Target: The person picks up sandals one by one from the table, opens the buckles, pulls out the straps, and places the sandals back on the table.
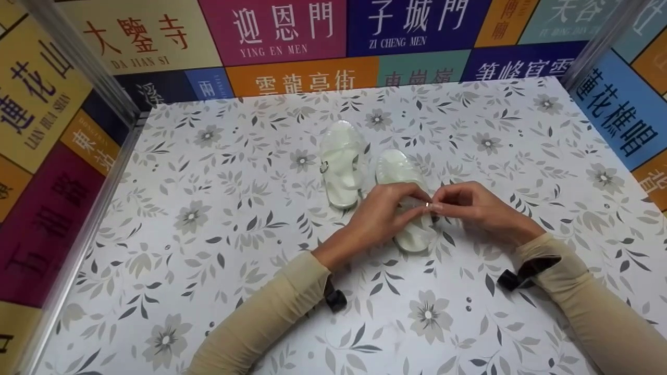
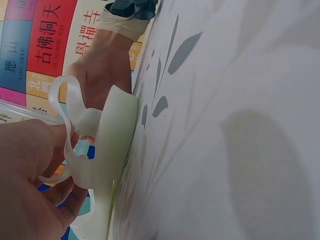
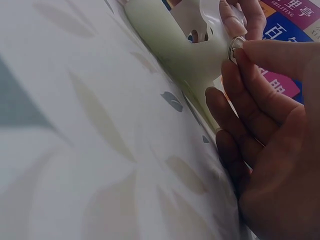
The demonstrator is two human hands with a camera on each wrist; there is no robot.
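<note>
Two pale green, translucent sandals lie on the table. The nearer sandal (image 1: 415, 238) is under both hands, its toe pointing away. My left hand (image 1: 376, 212) reaches across it and pinches its strap (image 2: 75, 102) between thumb and fingers. From the other side my right hand (image 1: 477, 208) pinches the small metal buckle (image 3: 233, 49) with thumb and index finger. The fingertips of both hands meet at the sandal's right side and hide part of its strap. Just to the left, the other sandal (image 1: 341, 156) lies untouched, with its own buckle (image 1: 323, 167) showing on its left side.
A floral-patterned white cover (image 1: 234, 291) spreads over the table. Colourful panels with large lettering (image 1: 284, 31) stand along the back and both sides. Dark wrist-camera mounts (image 1: 335, 300) sit at both sleeves, close over the table.
</note>
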